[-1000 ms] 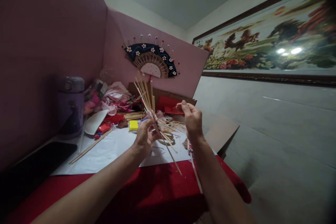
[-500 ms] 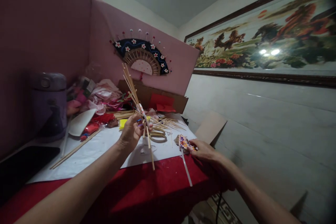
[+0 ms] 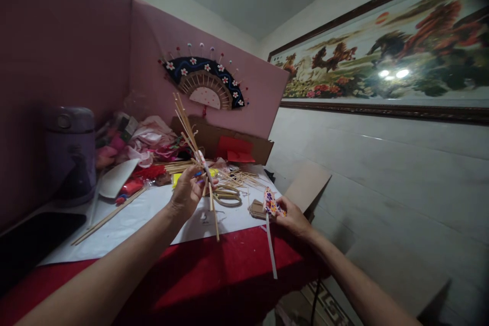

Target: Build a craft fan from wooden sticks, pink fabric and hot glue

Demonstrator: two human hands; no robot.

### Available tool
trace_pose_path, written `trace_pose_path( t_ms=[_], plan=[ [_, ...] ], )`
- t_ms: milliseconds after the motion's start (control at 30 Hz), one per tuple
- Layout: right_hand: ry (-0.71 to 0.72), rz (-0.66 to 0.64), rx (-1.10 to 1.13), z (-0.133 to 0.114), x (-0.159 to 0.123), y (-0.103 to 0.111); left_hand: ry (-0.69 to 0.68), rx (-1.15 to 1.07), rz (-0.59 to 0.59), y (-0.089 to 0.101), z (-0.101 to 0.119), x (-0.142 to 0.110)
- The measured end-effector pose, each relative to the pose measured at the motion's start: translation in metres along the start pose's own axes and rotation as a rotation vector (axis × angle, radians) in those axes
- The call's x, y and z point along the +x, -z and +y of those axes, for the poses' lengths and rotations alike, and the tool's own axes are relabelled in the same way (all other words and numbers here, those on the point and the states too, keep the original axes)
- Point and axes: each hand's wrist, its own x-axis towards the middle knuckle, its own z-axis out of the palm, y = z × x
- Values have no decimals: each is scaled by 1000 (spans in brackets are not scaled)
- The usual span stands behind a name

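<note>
My left hand is closed around a bundle of thin wooden sticks, which stands tilted above the white sheet with one long stick pointing down. A pale wrapped piece lies against the sticks by my fingers. Between the fingers of my right hand is a flower-patterned piece, near the table's right edge. From it hangs a narrow pale strip. Just left of it, a small brown cardboard piece rests on the sheet. Gold-handled scissors lie between my hands.
Loose sticks lie behind the scissors. At left are a purple bottle, a black phone-like slab, a white dish and heaped pink cloth. A decorated fan is on the pink board behind.
My right hand has raised the flower-patterned piece slightly, and more of the brown cardboard piece shows beside it. The stick bundle in my left hand has shifted slightly left.
</note>
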Motion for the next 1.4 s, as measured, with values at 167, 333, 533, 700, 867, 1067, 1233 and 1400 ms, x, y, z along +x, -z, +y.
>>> trace_pose_path(
  t_ms=[167,333,533,700,867,1067,1233,1400],
  plan=[
    [-16,7,349,-9,4,5,-67,42,43,1,-3,0],
    [-118,-33,514,-60,-17,15,-50,92,40,2,-5,1],
    [-89,-358,437,-119,-38,14,-55,162,-41,-1,-11,-4],
    [-195,-451,423,-144,-39,6,-108,235,-92,-2,-17,-5],
    [-235,-464,374,-150,-35,-2,-91,252,-66,0,-20,-5],
    [-189,-500,424,-143,-33,-10,-41,233,-36,4,-21,-1],
    [-166,-491,426,-138,-32,-17,-39,219,-18,4,-20,0],
    [-194,-464,416,-141,-32,-20,-35,188,-5,3,-18,-1]
  ],
)
